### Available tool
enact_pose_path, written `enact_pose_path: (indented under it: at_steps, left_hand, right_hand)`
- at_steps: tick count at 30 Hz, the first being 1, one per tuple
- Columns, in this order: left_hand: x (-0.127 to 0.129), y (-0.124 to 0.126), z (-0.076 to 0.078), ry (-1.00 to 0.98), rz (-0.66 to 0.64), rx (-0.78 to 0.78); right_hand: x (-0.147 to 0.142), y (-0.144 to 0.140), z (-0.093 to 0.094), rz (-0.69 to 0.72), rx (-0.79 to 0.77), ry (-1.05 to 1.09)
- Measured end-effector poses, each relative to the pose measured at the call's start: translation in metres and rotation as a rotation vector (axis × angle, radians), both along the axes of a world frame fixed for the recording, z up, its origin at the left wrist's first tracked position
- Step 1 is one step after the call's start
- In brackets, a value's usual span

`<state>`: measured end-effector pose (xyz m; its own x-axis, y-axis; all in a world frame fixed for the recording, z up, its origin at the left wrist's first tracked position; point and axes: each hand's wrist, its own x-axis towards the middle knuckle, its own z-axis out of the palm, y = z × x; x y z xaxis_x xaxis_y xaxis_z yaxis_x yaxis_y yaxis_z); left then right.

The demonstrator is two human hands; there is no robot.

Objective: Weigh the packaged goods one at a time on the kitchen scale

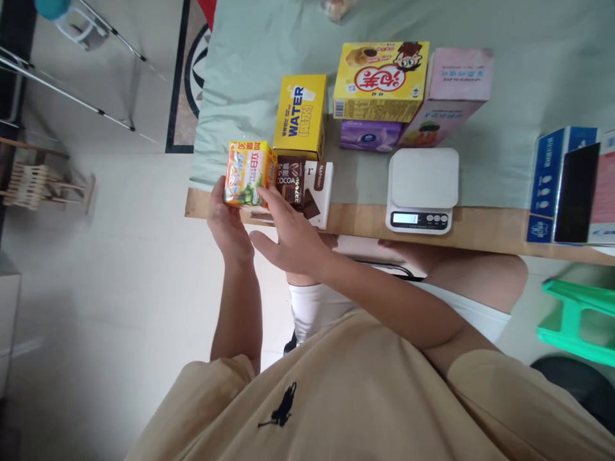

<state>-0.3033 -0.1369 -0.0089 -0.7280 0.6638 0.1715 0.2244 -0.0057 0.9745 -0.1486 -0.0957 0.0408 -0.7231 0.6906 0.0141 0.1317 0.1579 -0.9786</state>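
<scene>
In the head view, my left hand (229, 224) grasps an orange-and-yellow pack (246, 173), fingers and thumb around its lower end. The pack is a glossy, wrapped block, raised over the wooden table edge (358, 221) at the left. My right hand (300, 235) has its thumb standing apart, and its fingertips overlap the pack's lower right corner; I can't tell whether they grip or only touch it.

Just beside them is a dark, shiny cocoa packet (291, 181) over a flat white box (323, 192), both partly covered by my right hand. Behind stands a yellow cardboard WATER box (298, 118). The scale (423, 179) has a smooth, round-cornered plate; its display is too washed out to read. Wrinkled, grey-green cloth (500, 153) covers the tabletop. A pale item (337, 8) is cut off at the top, too blurred to identify.
</scene>
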Motion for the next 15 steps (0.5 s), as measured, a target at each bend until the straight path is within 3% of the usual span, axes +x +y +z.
enact_pose_path:
  at_steps: [12, 15]
  left_hand:
    - [0.014, -0.003, -0.009, -0.015, 0.073, 0.071]
    - [0.009, -0.012, -0.007, 0.015, 0.041, 0.052]
  right_hand:
    - [0.007, 0.001, 0.017, 0.108, 0.031, -0.084]
    - [0.004, -0.002, 0.021, 0.143, 0.058, -0.090]
